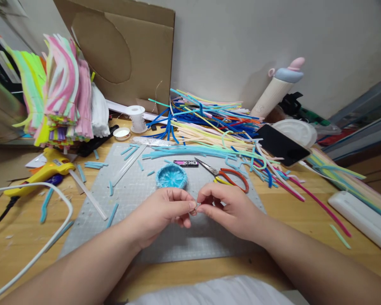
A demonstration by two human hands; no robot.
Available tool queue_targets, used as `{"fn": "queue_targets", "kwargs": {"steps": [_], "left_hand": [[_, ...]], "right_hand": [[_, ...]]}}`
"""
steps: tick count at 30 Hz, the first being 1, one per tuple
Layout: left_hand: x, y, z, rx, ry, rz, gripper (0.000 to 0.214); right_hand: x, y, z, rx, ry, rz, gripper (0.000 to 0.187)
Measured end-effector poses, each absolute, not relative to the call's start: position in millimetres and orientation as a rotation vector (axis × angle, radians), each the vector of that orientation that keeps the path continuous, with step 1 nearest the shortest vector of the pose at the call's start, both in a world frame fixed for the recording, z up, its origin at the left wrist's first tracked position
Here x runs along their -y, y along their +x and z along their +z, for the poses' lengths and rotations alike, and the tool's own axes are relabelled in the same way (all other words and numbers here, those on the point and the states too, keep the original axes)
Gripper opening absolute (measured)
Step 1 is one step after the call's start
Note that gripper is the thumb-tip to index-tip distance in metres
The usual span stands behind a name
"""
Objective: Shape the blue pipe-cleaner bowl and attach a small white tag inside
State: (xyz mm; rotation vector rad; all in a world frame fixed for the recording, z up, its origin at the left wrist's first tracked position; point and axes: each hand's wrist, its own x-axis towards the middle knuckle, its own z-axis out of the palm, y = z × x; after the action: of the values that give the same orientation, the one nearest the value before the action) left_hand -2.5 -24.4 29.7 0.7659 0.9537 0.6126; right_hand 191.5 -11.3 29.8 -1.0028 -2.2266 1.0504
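Above the grey cutting mat, my left hand and my right hand meet fingertip to fingertip. Both are closed in a pinch around something tiny and pale, mostly covered by the fingers, so its kind cannot be made out. Just beyond my left hand sits a small round bowl shape of fuzzy light-blue pipe cleaner. Behind it lies a small black-and-pink cylinder with white lettering. Pointed scissors with orange and yellow handles lie open-handled past my right hand.
A yellow glue gun lies at left, its white cable looping forward. Cut blue pieces are scattered on the mat. Pipe cleaners pile up at the back, beside a wire spool and a phone.
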Motion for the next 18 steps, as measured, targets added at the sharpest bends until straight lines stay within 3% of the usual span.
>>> {"fn": "queue_targets", "kwargs": {"steps": [11,18], "left_hand": [[24.3,-1.5,28.6,-1.001,0.778,0.64,0.021],[25.1,-1.5,27.9,-0.995,0.778,0.659,0.023]], "right_hand": [[12.9,191.1,29.2,2.2,-1.04,1.04,0.002],[10.0,191.2,28.4,2.256,-0.867,0.968,0.013]]}}
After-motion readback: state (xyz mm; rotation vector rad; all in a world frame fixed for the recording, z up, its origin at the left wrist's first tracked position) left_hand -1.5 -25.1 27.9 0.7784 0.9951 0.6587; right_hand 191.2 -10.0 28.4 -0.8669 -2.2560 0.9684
